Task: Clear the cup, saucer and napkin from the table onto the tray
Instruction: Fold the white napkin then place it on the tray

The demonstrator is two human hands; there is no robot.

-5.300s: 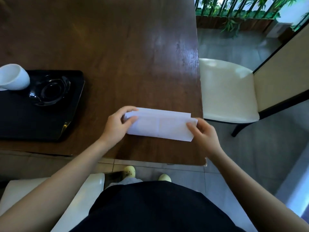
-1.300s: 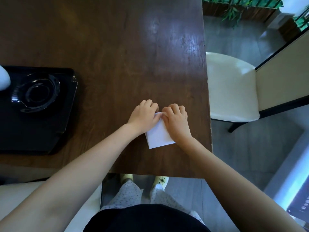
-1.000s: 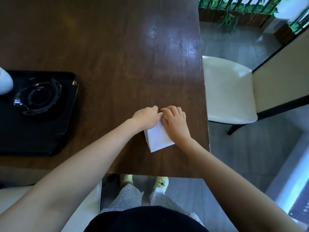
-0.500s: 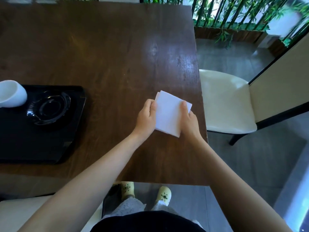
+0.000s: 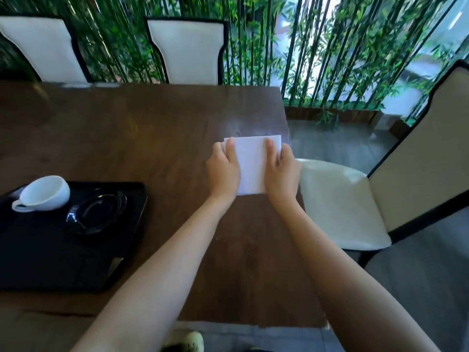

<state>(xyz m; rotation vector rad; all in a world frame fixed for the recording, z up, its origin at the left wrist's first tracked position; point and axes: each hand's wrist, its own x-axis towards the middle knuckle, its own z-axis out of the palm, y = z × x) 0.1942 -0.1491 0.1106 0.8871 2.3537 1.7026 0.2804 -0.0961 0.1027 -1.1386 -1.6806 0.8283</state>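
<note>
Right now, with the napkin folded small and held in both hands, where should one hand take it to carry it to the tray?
Probably the left edge of the folded napkin, pinched thumb on top, fingers beneath, as the left hand does now. It is a flat, thin square, so an edge pinch suits it, and the tray lies on the left. The right hand could then let go.

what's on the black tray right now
On the black tray a white cup lies tipped on its side, and beside it a dark glass saucer. The napkin is not there; both hands hold it over the table.
</note>
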